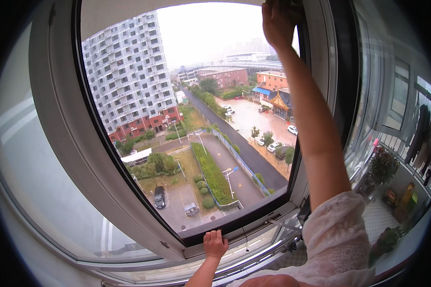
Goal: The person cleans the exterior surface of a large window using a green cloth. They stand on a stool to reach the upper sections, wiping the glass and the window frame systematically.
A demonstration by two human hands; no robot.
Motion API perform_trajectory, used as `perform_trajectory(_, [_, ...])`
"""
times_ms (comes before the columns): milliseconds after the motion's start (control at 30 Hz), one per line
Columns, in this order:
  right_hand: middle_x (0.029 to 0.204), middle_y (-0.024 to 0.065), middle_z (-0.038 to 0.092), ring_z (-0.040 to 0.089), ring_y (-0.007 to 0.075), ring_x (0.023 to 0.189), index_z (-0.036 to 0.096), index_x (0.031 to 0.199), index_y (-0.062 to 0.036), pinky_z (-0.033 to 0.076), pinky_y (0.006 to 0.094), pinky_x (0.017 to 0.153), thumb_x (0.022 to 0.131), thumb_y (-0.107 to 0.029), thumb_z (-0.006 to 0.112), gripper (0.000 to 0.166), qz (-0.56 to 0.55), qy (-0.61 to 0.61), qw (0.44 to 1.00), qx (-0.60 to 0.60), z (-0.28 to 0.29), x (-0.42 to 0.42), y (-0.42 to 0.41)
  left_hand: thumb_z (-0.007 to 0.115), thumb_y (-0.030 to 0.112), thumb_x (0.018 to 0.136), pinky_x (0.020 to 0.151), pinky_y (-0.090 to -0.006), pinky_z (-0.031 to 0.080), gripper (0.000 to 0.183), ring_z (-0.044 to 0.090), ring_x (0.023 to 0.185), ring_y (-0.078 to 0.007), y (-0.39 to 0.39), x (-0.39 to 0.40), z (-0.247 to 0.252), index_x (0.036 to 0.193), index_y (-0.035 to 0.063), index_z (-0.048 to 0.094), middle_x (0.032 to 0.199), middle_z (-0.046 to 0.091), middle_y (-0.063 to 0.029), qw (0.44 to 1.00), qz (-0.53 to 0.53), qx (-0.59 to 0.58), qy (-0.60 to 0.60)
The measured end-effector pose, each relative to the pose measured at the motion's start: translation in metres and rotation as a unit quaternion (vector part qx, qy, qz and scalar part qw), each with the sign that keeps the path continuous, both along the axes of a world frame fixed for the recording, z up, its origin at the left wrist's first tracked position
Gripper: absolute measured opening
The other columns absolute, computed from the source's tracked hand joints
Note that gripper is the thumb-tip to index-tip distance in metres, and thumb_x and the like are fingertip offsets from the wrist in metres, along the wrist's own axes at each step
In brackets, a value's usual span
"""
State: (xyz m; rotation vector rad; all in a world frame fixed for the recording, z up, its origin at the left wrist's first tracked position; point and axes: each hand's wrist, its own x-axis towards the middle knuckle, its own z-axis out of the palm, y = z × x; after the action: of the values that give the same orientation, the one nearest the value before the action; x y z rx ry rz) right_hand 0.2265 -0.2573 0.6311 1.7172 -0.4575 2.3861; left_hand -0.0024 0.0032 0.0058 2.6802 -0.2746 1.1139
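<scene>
Before me stands a window with a black inner frame (104, 147), and fine mesh lines show across the view outside. My left hand (215, 244) is low in the picture, its fingers hooked over the black bottom bar (244, 223). High at the upper right corner, my right hand (278, 27) is raised at the end of a stretched arm. It presses a dark, crumpled, cloth-like thing (291, 10) against the frame; shadow and the picture's edge hide part of it. A thin cord (246, 240) hangs from the bottom bar, to the right of my left hand.
A metal rail (258, 262) runs below the sill. A stay arm (283, 225) sits at the frame's lower right. Frosted glass (43, 172) fills the left side. At right are a potted plant (384, 161) and hanging dark clothes (422, 136). Outside lie a tower block (129, 71) and a road (230, 129).
</scene>
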Motion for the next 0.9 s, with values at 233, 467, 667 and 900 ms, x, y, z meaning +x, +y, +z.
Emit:
perform_trajectory(233, [0.155,0.0232,0.032,0.022,0.0404,0.149,0.031,0.152,-0.0046,0.019,0.0531,0.124,0.093,-0.030,0.060,0.070,0.434,0.046,0.824,-0.361,-0.036,-0.064,0.089,0.066,0.020,0.068,0.080,-0.0431,0.046,0.037,0.052,0.090,-0.0297,0.005,-0.003,0.001,0.102,0.0066,0.065,0.090,0.053,-0.0092,1.000,0.007,0.007,0.000])
perform_trajectory(467, [0.142,0.0234,0.047,0.047,0.0359,0.132,0.043,0.141,-0.0030,0.039,0.0591,0.102,0.097,-0.025,0.044,0.049,0.134,0.110,0.974,-0.143,0.027,-0.038,0.019,0.066,0.021,0.068,0.080,-0.0430,0.046,0.037,0.053,0.090,-0.0298,0.004,-0.005,0.000,0.102,0.0072,0.065,0.090,0.054,-0.0095,1.000,0.010,0.004,0.008])
perform_trajectory(667, [0.121,0.0215,0.061,0.059,0.0354,0.116,0.055,0.131,0.0004,0.051,0.0582,0.078,0.097,-0.029,0.051,0.046,-0.023,-0.101,0.994,-0.043,0.093,0.028,0.001,0.066,0.020,0.068,0.079,-0.0420,0.046,0.035,0.053,0.090,-0.0296,0.001,-0.001,0.002,0.102,0.0077,0.066,0.089,0.054,-0.0090,1.000,-0.002,0.000,-0.003])
perform_trajectory(900, [0.145,0.0292,0.045,0.041,0.0411,0.138,0.039,0.146,0.0054,0.031,0.0544,0.115,0.098,-0.033,0.044,0.061,0.176,-0.084,0.944,-0.266,0.077,-0.021,0.056,0.066,0.020,0.068,0.078,-0.0429,0.046,0.034,0.053,0.090,-0.0294,0.011,-0.004,-0.005,0.100,0.0076,0.065,0.090,0.054,-0.0085,1.000,0.007,0.006,-0.004])
